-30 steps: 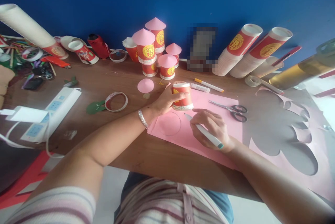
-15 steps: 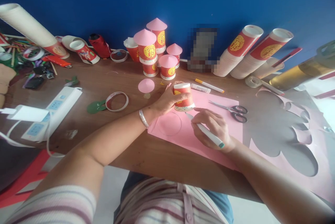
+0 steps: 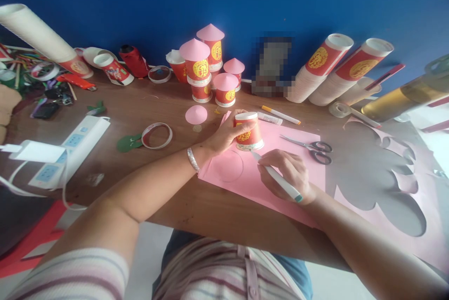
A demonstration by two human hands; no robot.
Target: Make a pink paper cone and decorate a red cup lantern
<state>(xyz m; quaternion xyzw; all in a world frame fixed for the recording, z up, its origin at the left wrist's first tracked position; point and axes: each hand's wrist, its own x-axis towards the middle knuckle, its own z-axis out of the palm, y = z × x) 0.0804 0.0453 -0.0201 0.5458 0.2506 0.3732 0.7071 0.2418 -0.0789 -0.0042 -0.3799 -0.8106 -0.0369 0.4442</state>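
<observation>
My left hand [image 3: 226,132] is wrapped round a red paper cup [image 3: 248,132] with a yellow emblem, which stands on pink paper [image 3: 301,197]. In my right hand [image 3: 286,174] is a white marker [image 3: 282,183] with a green end; its tip points at the cup's lower rim, and whether it touches the paper is too small to tell. A drawn circle [image 3: 228,166] shows on the paper, left of the marker. Scissors [image 3: 317,148] lie with their blades on the sheet, right of the cup.
Cups with pink cone tops [image 3: 198,64] stand near the blue wall. A power strip [image 3: 75,146] and a cut ring [image 3: 156,136] lie at left. Stacked cups [image 3: 326,64] lean at the back right, above cut pink scraps [image 3: 430,206].
The cup in my left hand has shifted slightly right and sits a little lower. My right hand has moved slightly right with the marker.
</observation>
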